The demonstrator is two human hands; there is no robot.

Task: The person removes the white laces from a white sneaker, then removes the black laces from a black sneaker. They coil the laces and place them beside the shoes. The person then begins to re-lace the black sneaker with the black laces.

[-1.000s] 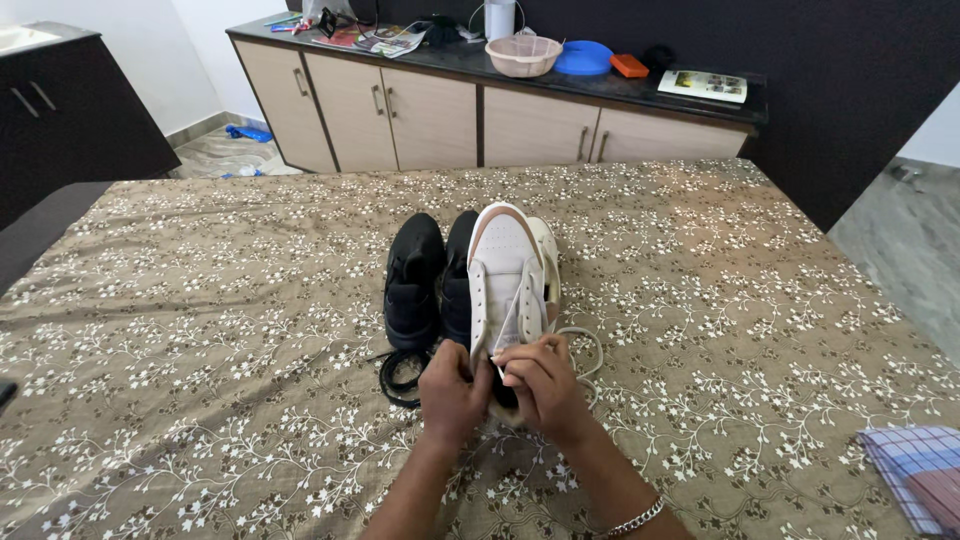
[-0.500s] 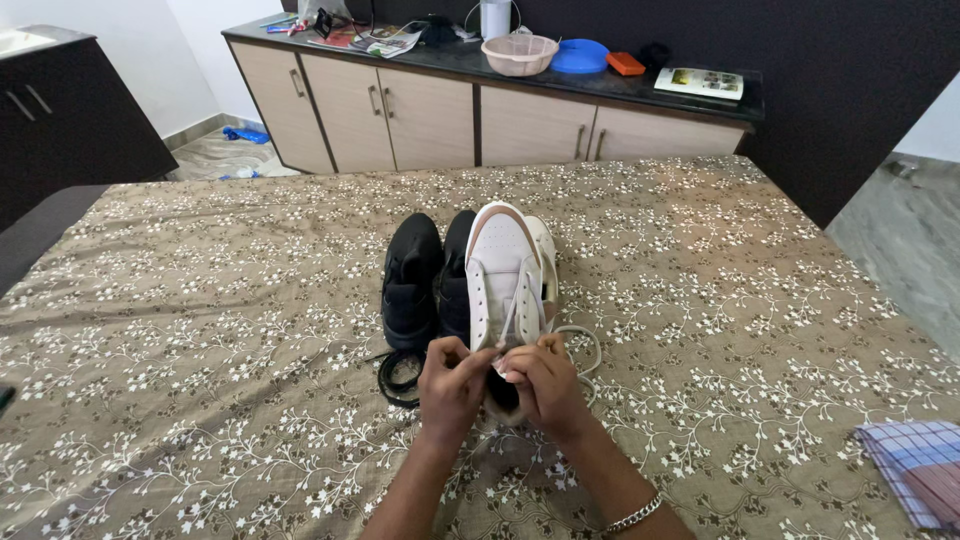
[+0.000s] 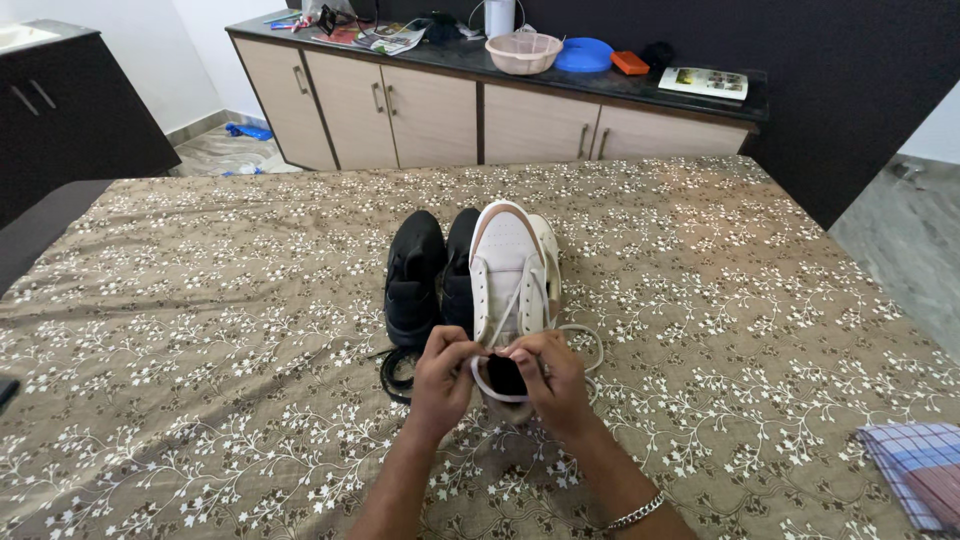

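A white shoe (image 3: 508, 270) sits on a bed (image 3: 200, 330) with a brown flowery cover, toe pointing away. The left hand (image 3: 440, 378) and the right hand (image 3: 548, 378) are both at the near end of this shoe, close together. Each hand pinches a bit of the white lace (image 3: 512, 300), so the fingers are closed on the lace. The lace runs up the front of the shoe in two thin lines, and it looks like it goes through only some of the holes. More of the lace hangs loose and curls on the bed just to the right of the shoe. So the lacing looks partly done, with the loose part left to deal with, and I see no bow. Right beside the white shoe, on its left, stand two black shoes (image 3: 430, 275), touching it. A black lace (image 3: 395, 372) lies in a loop on the bed near the left hand. A checked cloth (image 3: 920, 475) lies far off at the right edge of the bed. Behind the bed is a long cupboard (image 3: 480, 115) with a pink basket (image 3: 523, 52) and a blue lid (image 3: 584, 55) on top.
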